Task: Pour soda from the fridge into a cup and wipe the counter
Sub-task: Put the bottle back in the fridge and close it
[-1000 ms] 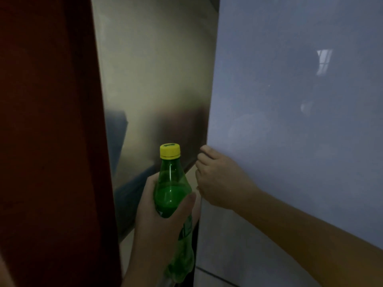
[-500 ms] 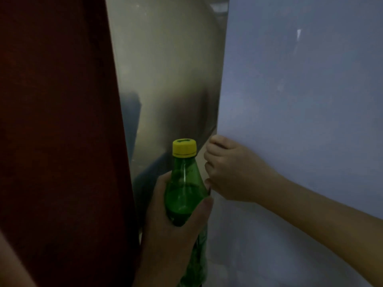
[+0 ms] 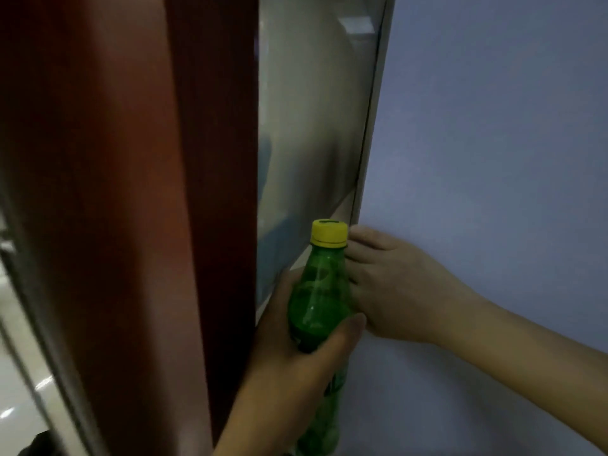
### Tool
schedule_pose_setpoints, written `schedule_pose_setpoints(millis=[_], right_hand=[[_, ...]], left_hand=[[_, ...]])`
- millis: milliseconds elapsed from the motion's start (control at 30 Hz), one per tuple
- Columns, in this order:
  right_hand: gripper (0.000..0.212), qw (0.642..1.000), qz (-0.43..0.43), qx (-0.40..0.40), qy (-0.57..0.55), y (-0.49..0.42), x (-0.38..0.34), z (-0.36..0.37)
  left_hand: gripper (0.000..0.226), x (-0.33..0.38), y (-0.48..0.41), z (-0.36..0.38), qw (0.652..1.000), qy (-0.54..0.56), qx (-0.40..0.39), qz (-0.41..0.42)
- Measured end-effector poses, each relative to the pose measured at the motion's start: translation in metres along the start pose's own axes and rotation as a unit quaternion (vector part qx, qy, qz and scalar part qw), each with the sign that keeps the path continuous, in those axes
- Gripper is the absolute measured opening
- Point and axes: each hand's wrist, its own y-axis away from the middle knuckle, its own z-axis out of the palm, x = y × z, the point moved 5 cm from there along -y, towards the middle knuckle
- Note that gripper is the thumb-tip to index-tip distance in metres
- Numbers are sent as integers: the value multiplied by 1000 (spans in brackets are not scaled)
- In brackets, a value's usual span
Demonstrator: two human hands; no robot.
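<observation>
A green plastic soda bottle (image 3: 317, 297) with a yellow cap (image 3: 329, 233) stands upright in the lower middle of the view. My left hand (image 3: 289, 366) is wrapped around its body from the left, thumb across the front. My right hand (image 3: 394, 291) lies against the pale blue-grey fridge door (image 3: 493, 143) at its left edge, with the fingers curled at that edge. The bottle hides the fingertips. No cup, cloth or counter is in view.
A tall red-brown panel (image 3: 131, 192) fills the left side close to the bottle. Between it and the door runs a silvery reflective surface (image 3: 306, 126). A strip of pale glossy floor (image 3: 19, 390) shows at the far lower left.
The silvery strip between the red-brown panel and the door edge has narrowed. The bottle in my left hand has come closer to my right hand and now overlaps its fingers.
</observation>
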Motion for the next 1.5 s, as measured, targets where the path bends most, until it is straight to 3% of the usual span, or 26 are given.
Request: schedule_pose_setpoints(millis=[433,733,900,1033,1267,1500], right_hand=[[22,997,54,42,22,96,-89,-146],[25,988,134,-6,79,184,-137,-225],[26,976,181,-38,117,230,-154,-245],[30,966,212,-68,132,266,-160,-253],[27,942,258,-151,152,330,-157,-260],[16,910,344,-214,86,352,-153,-240]], left_hand=[[28,58,85,-22,995,3,-72,69],[26,70,121,23,984,29,-164,57],[23,75,139,58,979,42,-193,51],[36,80,157,92,970,65,-231,30],[30,83,178,145,956,86,-279,22],[31,75,179,184,946,121,-300,-1]])
